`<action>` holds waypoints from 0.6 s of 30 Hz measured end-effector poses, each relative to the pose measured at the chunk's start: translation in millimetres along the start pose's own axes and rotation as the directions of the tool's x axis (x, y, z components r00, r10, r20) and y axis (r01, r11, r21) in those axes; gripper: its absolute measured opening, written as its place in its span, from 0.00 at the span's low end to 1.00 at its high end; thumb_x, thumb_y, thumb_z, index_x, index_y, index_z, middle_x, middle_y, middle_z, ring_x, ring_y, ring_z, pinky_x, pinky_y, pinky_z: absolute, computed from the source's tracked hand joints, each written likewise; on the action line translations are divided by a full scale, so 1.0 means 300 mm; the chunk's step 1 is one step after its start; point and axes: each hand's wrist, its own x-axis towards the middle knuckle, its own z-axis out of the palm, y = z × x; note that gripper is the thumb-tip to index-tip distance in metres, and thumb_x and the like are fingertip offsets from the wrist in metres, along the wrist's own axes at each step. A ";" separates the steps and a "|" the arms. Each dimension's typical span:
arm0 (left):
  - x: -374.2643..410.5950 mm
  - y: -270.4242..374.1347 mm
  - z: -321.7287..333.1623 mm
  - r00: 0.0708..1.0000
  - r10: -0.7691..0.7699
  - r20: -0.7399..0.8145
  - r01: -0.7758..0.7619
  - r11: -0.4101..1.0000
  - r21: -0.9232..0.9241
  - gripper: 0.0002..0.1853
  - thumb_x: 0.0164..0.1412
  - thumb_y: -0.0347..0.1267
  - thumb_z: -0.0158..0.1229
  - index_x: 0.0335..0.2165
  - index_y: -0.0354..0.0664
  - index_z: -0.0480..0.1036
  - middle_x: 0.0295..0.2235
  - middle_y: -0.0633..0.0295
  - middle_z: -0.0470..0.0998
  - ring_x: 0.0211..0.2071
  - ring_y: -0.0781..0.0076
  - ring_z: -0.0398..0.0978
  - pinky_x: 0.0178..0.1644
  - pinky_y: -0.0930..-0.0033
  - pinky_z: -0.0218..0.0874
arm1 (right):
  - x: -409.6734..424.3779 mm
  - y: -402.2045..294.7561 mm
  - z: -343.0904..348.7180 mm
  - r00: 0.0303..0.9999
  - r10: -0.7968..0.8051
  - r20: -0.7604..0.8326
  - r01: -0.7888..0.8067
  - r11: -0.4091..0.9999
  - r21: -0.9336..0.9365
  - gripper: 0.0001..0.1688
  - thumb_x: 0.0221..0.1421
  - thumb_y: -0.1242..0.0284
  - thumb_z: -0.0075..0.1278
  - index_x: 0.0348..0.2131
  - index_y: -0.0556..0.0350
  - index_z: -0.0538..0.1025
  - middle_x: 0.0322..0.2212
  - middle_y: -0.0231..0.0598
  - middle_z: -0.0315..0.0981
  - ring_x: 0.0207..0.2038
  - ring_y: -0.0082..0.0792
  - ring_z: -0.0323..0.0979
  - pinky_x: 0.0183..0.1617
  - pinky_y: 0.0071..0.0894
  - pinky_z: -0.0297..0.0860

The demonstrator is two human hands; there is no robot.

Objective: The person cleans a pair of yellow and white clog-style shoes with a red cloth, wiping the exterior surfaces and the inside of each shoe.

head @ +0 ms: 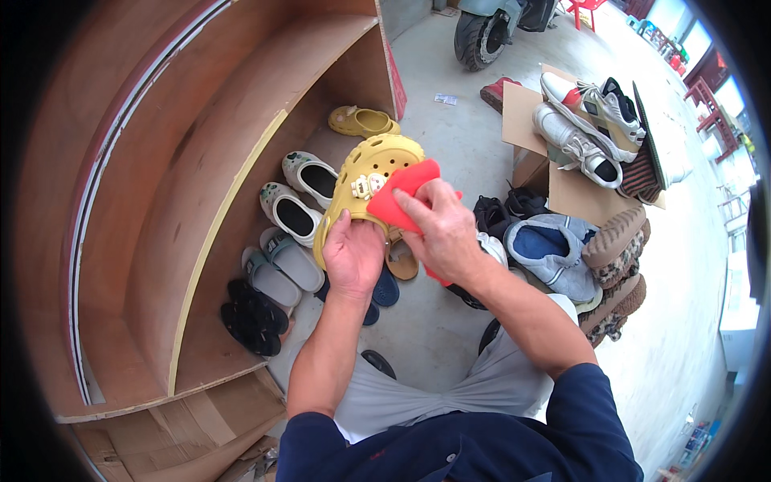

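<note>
My left hand (356, 256) holds up a yellow foam clog (352, 196), its fingers tucked inside the foot opening and the thumb outside. A small cartoon charm (367, 186) sits on the clog's upper, near the vent holes. In my right hand (443, 223) is a bunched red cloth (400, 196), pressed against the clog's upper beside the charm. A matching yellow clog (362, 122) rests at the far end of the wooden shelf unit's bottom level. Whether the cloth is moving cannot be told from one frame.
Left stands a wooden shelf unit (199, 241), with white clogs (295, 211), grey slides (274, 274) and black fuzzy slippers (254, 316) along its bottom. Right are a cardboard box (530, 120) topped with sneakers (578, 141), grey slippers (551, 247) and brown fuzzy slippers (617, 247). A scooter wheel (479, 42) stands beyond.
</note>
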 end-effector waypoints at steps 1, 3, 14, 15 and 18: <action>0.001 -0.004 0.001 1.000 -0.011 -0.005 0.011 1.000 0.029 0.31 0.75 0.38 0.48 0.68 0.32 0.57 0.68 0.49 0.64 0.70 0.54 0.60 0.75 0.50 0.47 | -0.009 -0.004 0.013 1.000 -0.001 -0.001 0.001 0.999 0.033 0.31 0.40 0.76 0.66 0.49 0.53 0.82 0.36 0.42 0.69 0.40 0.44 0.73 0.38 0.41 0.76; -0.001 -0.003 0.006 1.000 -0.023 -0.018 0.024 0.996 0.087 0.30 0.76 0.38 0.46 0.68 0.34 0.58 0.67 0.50 0.65 0.69 0.54 0.62 0.75 0.49 0.48 | -0.014 -0.009 0.016 1.000 -0.004 0.028 0.003 1.000 0.029 0.31 0.40 0.76 0.66 0.49 0.53 0.82 0.36 0.42 0.69 0.40 0.44 0.73 0.37 0.41 0.75; -0.009 -0.013 0.018 0.999 0.025 0.040 -0.024 0.999 -0.031 0.30 0.79 0.45 0.39 0.68 0.38 0.58 0.68 0.54 0.65 0.68 0.58 0.63 0.74 0.53 0.50 | 0.072 -0.022 -0.100 0.994 0.011 -0.113 -0.005 0.999 0.052 0.30 0.40 0.77 0.66 0.48 0.54 0.82 0.36 0.41 0.70 0.39 0.45 0.74 0.38 0.42 0.75; -0.012 -0.030 0.028 1.000 0.017 0.024 -0.016 1.000 -0.015 0.30 0.79 0.45 0.38 0.68 0.38 0.59 0.68 0.55 0.65 0.68 0.58 0.63 0.74 0.53 0.50 | 0.069 -0.024 -0.091 0.996 -0.003 -0.088 0.005 1.000 0.024 0.30 0.41 0.76 0.65 0.49 0.54 0.82 0.36 0.42 0.69 0.39 0.45 0.74 0.38 0.41 0.75; -0.039 -0.071 0.035 1.000 -0.026 -0.012 0.027 0.998 0.049 0.31 0.80 0.47 0.36 0.68 0.39 0.59 0.67 0.54 0.66 0.67 0.58 0.64 0.73 0.54 0.51 | 0.023 -0.018 0.004 0.990 -0.116 -0.085 0.111 0.992 -0.062 0.28 0.45 0.74 0.61 0.49 0.54 0.81 0.35 0.41 0.69 0.38 0.43 0.73 0.36 0.40 0.74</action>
